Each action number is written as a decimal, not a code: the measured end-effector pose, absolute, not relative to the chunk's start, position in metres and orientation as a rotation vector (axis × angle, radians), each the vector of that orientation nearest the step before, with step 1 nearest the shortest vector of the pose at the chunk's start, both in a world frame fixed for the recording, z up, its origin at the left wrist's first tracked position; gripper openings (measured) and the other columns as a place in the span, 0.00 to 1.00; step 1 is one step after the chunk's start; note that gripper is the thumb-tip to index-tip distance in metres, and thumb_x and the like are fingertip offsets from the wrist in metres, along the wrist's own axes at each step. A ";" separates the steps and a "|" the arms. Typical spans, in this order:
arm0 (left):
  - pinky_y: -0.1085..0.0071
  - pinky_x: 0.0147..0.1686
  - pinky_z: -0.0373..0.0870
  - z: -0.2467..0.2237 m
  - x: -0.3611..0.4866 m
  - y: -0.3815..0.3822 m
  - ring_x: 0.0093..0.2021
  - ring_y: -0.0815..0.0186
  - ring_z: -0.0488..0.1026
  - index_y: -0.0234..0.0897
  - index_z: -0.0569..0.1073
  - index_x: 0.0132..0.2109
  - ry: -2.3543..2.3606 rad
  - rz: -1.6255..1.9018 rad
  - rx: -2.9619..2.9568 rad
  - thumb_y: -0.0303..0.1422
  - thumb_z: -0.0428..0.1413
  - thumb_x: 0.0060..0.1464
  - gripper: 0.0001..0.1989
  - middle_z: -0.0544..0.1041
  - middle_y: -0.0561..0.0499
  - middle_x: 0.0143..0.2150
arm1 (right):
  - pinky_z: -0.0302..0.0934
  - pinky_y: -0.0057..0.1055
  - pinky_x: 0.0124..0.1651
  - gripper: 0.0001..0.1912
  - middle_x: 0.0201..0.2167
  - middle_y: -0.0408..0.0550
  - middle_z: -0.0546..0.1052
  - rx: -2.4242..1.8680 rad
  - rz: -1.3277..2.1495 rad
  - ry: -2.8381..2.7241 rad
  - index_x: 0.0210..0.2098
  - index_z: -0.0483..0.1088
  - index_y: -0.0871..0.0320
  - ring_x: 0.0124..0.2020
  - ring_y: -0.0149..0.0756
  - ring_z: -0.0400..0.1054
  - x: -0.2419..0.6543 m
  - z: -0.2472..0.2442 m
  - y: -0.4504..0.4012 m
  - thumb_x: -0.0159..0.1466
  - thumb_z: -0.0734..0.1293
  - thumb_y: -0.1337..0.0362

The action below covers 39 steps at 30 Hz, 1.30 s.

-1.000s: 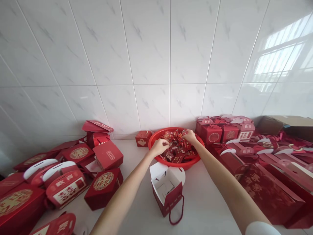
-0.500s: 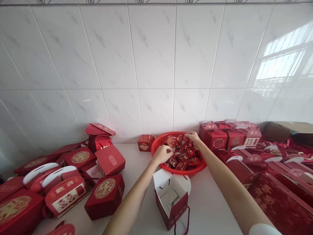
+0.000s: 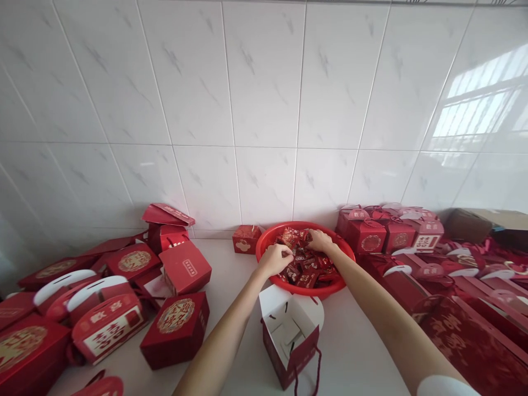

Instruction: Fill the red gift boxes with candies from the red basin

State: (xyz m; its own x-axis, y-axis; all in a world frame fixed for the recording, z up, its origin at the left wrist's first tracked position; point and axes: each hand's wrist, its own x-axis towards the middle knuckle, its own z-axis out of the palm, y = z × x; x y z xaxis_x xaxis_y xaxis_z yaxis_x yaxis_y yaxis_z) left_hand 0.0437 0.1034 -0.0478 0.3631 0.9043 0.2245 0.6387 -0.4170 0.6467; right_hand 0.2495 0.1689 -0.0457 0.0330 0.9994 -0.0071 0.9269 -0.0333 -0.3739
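Observation:
A red plastic basin point(image 3: 264, 242) holds many small red wrapped sweets point(image 3: 307, 269). Over the basin's left side is my left hand point(image 3: 277, 259), its thumb and fingertips pinched together; whatever lies between them is too small to make out. My right hand point(image 3: 320, 241) dips among the sweets toward the back right, fingers curled downward and closed, with their tips partly hidden. In front of the basin stands an open gift box point(image 3: 284, 330), white inside and dark red outside, with a cord handle hanging at its front. Neither hand touches this box.
Several red gift boxes point(image 3: 175, 330) crowd the left side of the white table point(image 3: 231, 286). A small red box point(image 3: 246, 240) sits left of the basin. More red boxes point(image 3: 367, 236) fill the right, with a brown carton point(image 3: 470, 223) behind. A tiled wall point(image 3: 264, 110) closes the back.
My right hand has moved left and slightly down from the basin's back rim, in among the sweets. My left hand stays pinched in nearly the same place. The view has shifted slightly.

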 end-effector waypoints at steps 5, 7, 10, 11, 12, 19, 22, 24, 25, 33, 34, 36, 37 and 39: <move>0.69 0.39 0.69 -0.050 0.044 0.104 0.36 0.61 0.79 0.37 0.82 0.37 1.349 0.782 2.176 0.28 0.54 0.53 0.11 0.83 0.49 0.37 | 0.69 0.43 0.51 0.17 0.53 0.52 0.73 -2.065 0.434 -1.922 0.54 0.69 0.59 0.49 0.40 0.71 0.252 -0.044 0.165 0.69 0.66 0.58; 0.69 0.37 0.69 -0.050 0.044 0.104 0.35 0.61 0.79 0.37 0.82 0.37 1.350 0.777 2.177 0.29 0.54 0.53 0.11 0.83 0.49 0.36 | 0.69 0.41 0.48 0.14 0.49 0.51 0.75 -2.033 0.462 -1.856 0.50 0.71 0.60 0.46 0.38 0.72 0.254 -0.042 0.164 0.68 0.67 0.59; 0.69 0.37 0.70 -0.050 0.044 0.104 0.36 0.61 0.79 0.37 0.82 0.37 1.343 0.776 2.179 0.29 0.54 0.53 0.10 0.84 0.49 0.37 | 0.68 0.33 0.43 0.07 0.35 0.48 0.78 -1.908 0.501 -1.735 0.35 0.75 0.62 0.39 0.37 0.73 0.258 -0.039 0.162 0.63 0.71 0.63; 0.69 0.37 0.70 -0.050 0.044 0.105 0.36 0.61 0.79 0.37 0.82 0.37 1.339 0.776 2.180 0.29 0.55 0.53 0.10 0.84 0.49 0.37 | 0.68 0.31 0.41 0.06 0.30 0.47 0.77 -1.850 0.518 -1.693 0.30 0.75 0.61 0.37 0.37 0.73 0.258 -0.038 0.161 0.60 0.72 0.65; 0.70 0.37 0.70 -0.050 0.044 0.105 0.36 0.61 0.79 0.37 0.82 0.37 1.335 0.774 2.180 0.29 0.55 0.54 0.10 0.84 0.49 0.37 | 0.66 0.29 0.38 0.06 0.26 0.46 0.77 -1.787 0.541 -1.651 0.26 0.75 0.61 0.34 0.36 0.72 0.258 -0.038 0.160 0.58 0.73 0.66; 0.70 0.37 0.70 -0.050 0.044 0.107 0.38 0.61 0.79 0.38 0.81 0.38 1.332 0.744 2.175 0.29 0.56 0.54 0.09 0.84 0.48 0.39 | 0.61 0.26 0.23 0.13 0.21 0.44 0.75 -1.540 0.723 -1.440 0.31 0.77 0.61 0.21 0.31 0.66 0.257 -0.034 0.157 0.54 0.71 0.56; 0.70 0.37 0.70 -0.049 0.044 0.106 0.38 0.61 0.80 0.37 0.82 0.38 1.334 0.737 2.180 0.30 0.56 0.54 0.09 0.84 0.48 0.39 | 0.60 0.26 0.24 0.10 0.18 0.43 0.72 -1.601 0.740 -1.430 0.26 0.76 0.60 0.22 0.32 0.68 0.256 -0.035 0.160 0.49 0.73 0.60; 0.70 0.38 0.70 -0.049 0.044 0.105 0.38 0.61 0.79 0.38 0.82 0.38 1.334 0.737 2.189 0.29 0.55 0.54 0.10 0.84 0.49 0.39 | 0.60 0.26 0.25 0.08 0.15 0.43 0.71 -1.677 0.753 -1.444 0.20 0.73 0.60 0.24 0.35 0.69 0.254 -0.038 0.161 0.43 0.75 0.66; 0.70 0.38 0.70 -0.049 0.044 0.105 0.37 0.61 0.79 0.38 0.82 0.38 1.334 0.737 2.192 0.29 0.55 0.54 0.10 0.84 0.49 0.38 | 0.60 0.27 0.26 0.10 0.15 0.43 0.70 -1.715 0.760 -1.446 0.17 0.70 0.59 0.25 0.37 0.70 0.253 -0.040 0.161 0.40 0.76 0.69; 0.69 0.41 0.72 -0.049 0.043 0.105 0.38 0.60 0.79 0.38 0.82 0.37 1.306 0.763 2.174 0.30 0.55 0.53 0.10 0.84 0.49 0.37 | 0.61 0.26 0.25 0.07 0.17 0.46 0.74 -1.626 0.975 -1.339 0.17 0.70 0.59 0.26 0.37 0.72 0.250 -0.033 0.145 0.47 0.73 0.69; 0.68 0.42 0.72 -0.049 0.043 0.105 0.39 0.59 0.79 0.38 0.82 0.37 1.284 0.768 2.168 0.32 0.55 0.54 0.10 0.84 0.48 0.38 | 0.61 0.26 0.23 0.06 0.17 0.45 0.75 -1.569 1.035 -1.318 0.19 0.72 0.59 0.24 0.36 0.71 0.249 -0.029 0.140 0.49 0.72 0.66; 0.68 0.43 0.72 -0.049 0.042 0.105 0.42 0.58 0.79 0.38 0.81 0.40 1.214 0.773 2.154 0.37 0.57 0.55 0.11 0.84 0.48 0.41 | 0.61 0.26 0.21 0.06 0.19 0.44 0.76 -1.455 1.148 -1.256 0.24 0.75 0.59 0.22 0.35 0.70 0.245 -0.022 0.132 0.51 0.72 0.62; 0.69 0.44 0.72 -0.048 0.042 0.105 0.43 0.58 0.79 0.38 0.81 0.41 1.171 0.771 2.146 0.40 0.57 0.55 0.13 0.83 0.47 0.42 | 0.62 0.26 0.21 0.07 0.20 0.44 0.77 -1.402 1.198 -1.216 0.26 0.75 0.58 0.22 0.34 0.70 0.241 -0.019 0.128 0.52 0.72 0.61; 0.69 0.43 0.72 -0.048 0.041 0.105 0.43 0.58 0.79 0.37 0.80 0.45 1.087 0.750 2.134 0.46 0.59 0.54 0.19 0.83 0.47 0.43 | 0.64 0.26 0.21 0.07 0.22 0.44 0.78 -1.307 1.275 -1.122 0.29 0.75 0.58 0.21 0.34 0.70 0.232 -0.015 0.121 0.53 0.72 0.61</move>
